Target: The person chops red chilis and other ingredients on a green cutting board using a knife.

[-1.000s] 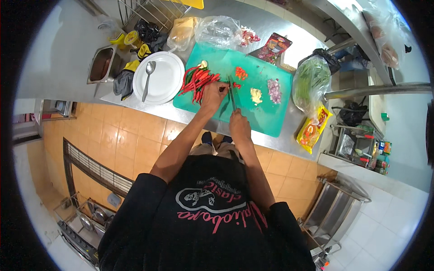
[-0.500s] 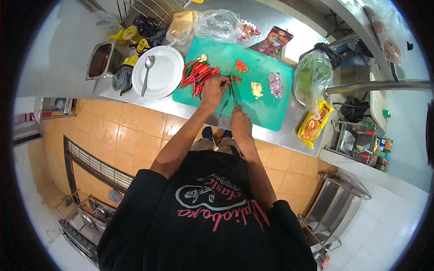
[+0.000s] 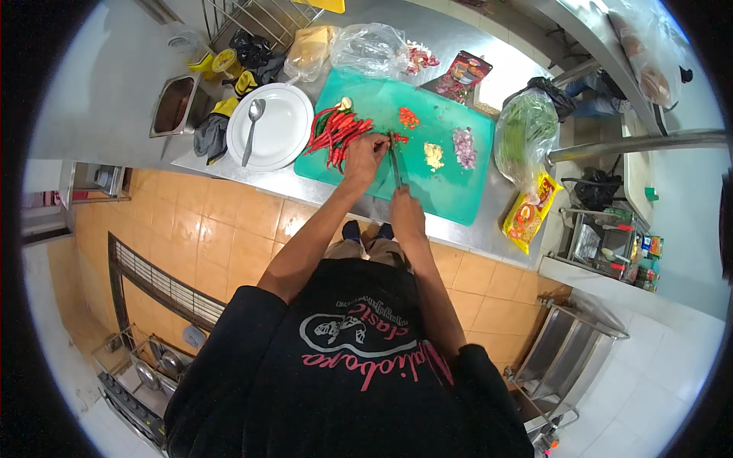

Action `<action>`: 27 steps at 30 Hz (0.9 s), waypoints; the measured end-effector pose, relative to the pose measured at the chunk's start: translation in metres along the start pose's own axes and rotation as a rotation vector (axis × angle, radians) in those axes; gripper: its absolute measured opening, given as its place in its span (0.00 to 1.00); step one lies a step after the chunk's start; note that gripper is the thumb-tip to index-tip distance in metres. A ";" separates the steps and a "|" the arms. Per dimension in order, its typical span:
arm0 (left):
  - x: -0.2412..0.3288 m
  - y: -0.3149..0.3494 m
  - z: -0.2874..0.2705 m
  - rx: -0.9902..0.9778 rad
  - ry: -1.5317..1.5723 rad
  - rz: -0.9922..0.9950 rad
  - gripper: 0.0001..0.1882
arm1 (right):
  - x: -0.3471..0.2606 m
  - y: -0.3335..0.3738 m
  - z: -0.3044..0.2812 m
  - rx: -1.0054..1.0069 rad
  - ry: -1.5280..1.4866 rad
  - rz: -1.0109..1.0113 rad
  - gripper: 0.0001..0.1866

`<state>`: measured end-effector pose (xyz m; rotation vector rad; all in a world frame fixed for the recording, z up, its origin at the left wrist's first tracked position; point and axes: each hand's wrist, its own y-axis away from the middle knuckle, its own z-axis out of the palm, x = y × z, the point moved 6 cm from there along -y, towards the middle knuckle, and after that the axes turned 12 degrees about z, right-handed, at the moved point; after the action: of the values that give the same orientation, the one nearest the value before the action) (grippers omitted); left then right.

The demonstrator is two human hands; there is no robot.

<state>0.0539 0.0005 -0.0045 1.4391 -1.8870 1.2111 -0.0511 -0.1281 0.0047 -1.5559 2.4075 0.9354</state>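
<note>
On the green cutting board (image 3: pixel 462 197), my right hand (image 3: pixel 407 211) grips a knife (image 3: pixel 397 164) whose blade points away from me. My left hand (image 3: pixel 366 158) is closed just left of the blade, fingers bent over a red chili that they mostly hide. Small cut red pieces (image 3: pixel 402 140) lie against the blade's right side. A pile of whole red chilies (image 3: pixel 334 136), with some green among them, rests left of my left hand, and a garlic bulb or clove (image 3: pixel 346 103) sits behind it. Farther right are chopped orange-red chili (image 3: pixel 408 117), chopped garlic (image 3: pixel 434 156) and diced shallot (image 3: pixel 463 147).
A white plate (image 3: pixel 286 145) with a spoon (image 3: pixel 253 126) stands left of the board, beside gloves (image 3: pixel 214 133) and a metal container (image 3: pixel 174 105). Plastic bags (image 3: pixel 369 49) lie behind. At right are bagged green vegetables (image 3: pixel 527 126), a yellow packet (image 3: pixel 531 214) and a metal rail (image 3: pixel 637 145).
The whole view has shifted very slightly. My hands and the knife stay at nearly the same spot on the board, with the blade's angle barely altered.
</note>
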 end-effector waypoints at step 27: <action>-0.010 -0.001 -0.003 -0.010 0.139 -0.010 0.08 | 0.004 0.016 -0.017 0.002 -0.040 -0.091 0.16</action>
<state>0.0576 0.0082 -0.0103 1.3215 -1.7879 1.2615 -0.0627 -0.1360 0.0232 -1.6149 2.2892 0.9367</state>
